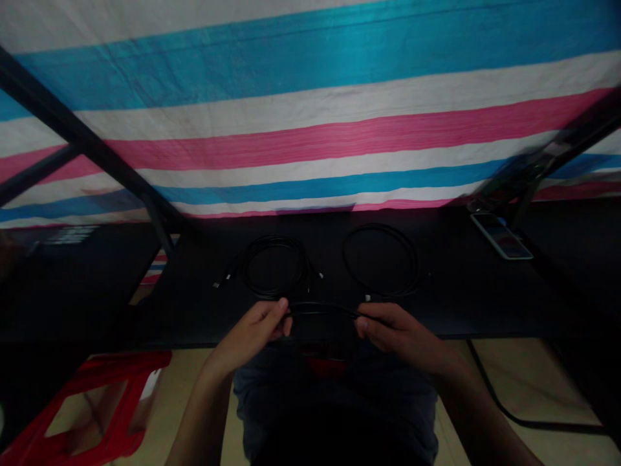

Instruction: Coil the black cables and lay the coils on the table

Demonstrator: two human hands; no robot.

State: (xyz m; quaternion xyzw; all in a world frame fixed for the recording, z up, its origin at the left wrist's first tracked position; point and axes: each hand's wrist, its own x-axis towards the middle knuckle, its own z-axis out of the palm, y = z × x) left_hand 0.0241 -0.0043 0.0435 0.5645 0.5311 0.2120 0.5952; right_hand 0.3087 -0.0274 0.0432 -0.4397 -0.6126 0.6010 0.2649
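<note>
A black cable (323,305) is stretched in a slight upward bow between my two hands at the front edge of the desk. My left hand (268,321) pinches one side of it between thumb and fingers. On the other side, my right hand (383,325) has its fingers closed round the same cable. Just beyond my left hand lies a coiled black cable (246,268) with light-coloured plug ends. A second coiled black cable (345,259) rests beyond my right hand, with a pale plug near its lower left. Dim light hides finer detail.
The black desk (194,310) carries a phone (502,237) at the far right. Dark metal frame bars (116,165) slope at either side. Behind hangs a striped plastic sheet (310,149). A red plastic stool (121,414) stands on the floor at lower left.
</note>
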